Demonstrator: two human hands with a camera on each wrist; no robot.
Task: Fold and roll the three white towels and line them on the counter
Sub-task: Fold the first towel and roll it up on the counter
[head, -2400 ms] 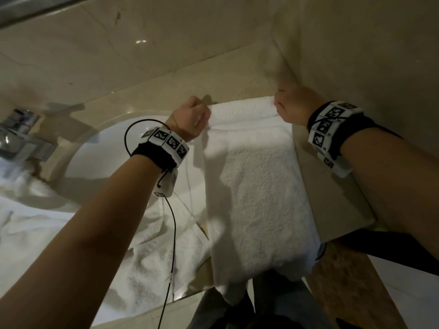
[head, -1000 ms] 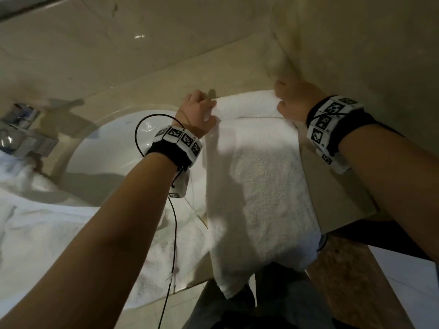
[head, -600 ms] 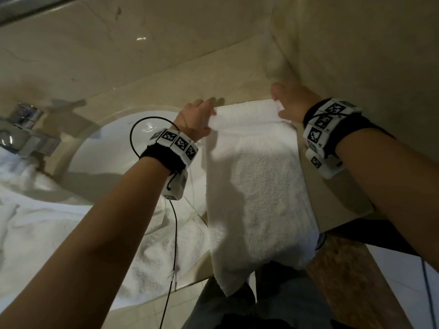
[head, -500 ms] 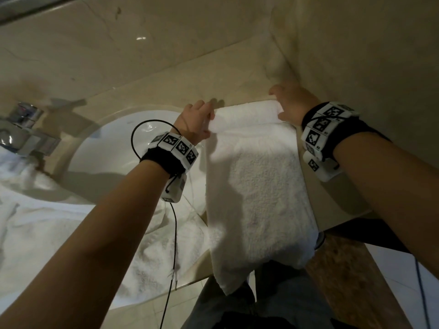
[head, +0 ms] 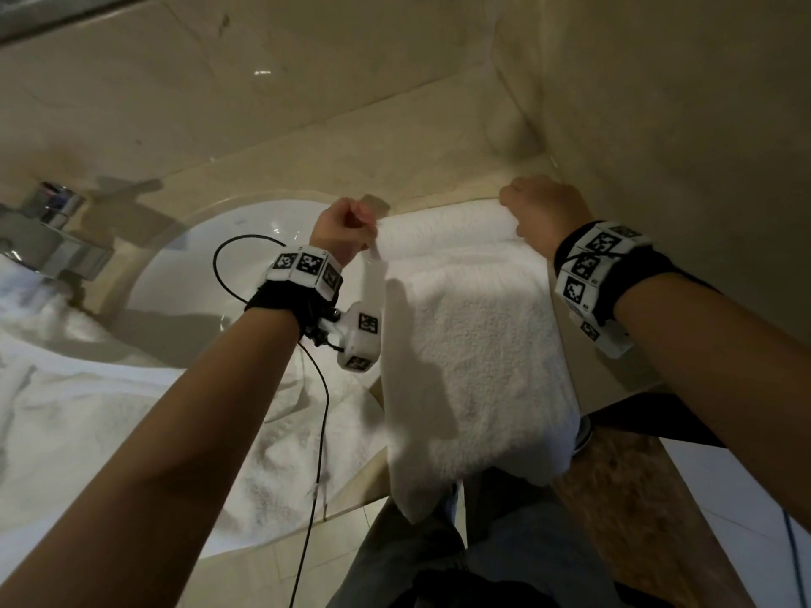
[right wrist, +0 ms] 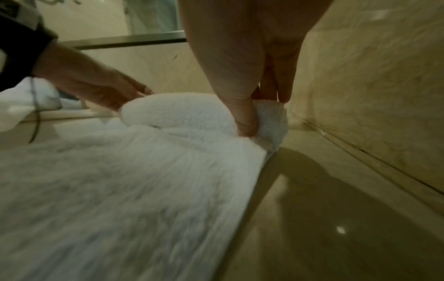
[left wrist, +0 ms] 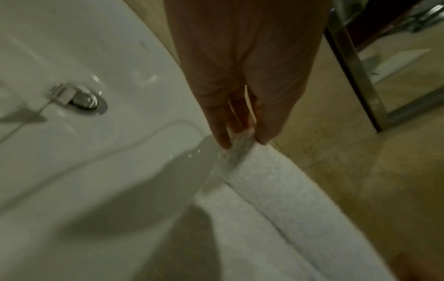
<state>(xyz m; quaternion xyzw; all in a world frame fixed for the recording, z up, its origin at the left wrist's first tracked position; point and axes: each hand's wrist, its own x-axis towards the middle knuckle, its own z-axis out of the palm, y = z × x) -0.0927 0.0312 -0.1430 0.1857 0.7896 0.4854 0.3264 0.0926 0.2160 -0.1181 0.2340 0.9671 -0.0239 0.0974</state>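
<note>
A plain white towel [head: 474, 344] lies on a glossy beige, faintly veined surface [head: 307, 155]. The basin [head: 188, 274] is white, its tap [head: 52, 239] silver chrome. Both wrist bands [head: 601, 265] are black with white blocks carrying black-and-white square codes.

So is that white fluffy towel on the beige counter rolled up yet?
Barely begun: only the white terry towel's far end is curled over, pinched by left hand and right hand; the rest lies flat.

No readable text, brands or numbers anywhere. Only markings: black-and-white square fiducial codes on the left wristband [head: 307, 267], on its camera housing [head: 360, 342], and on the right wristband [head: 592, 265]. Patterns only, no characters.
</note>
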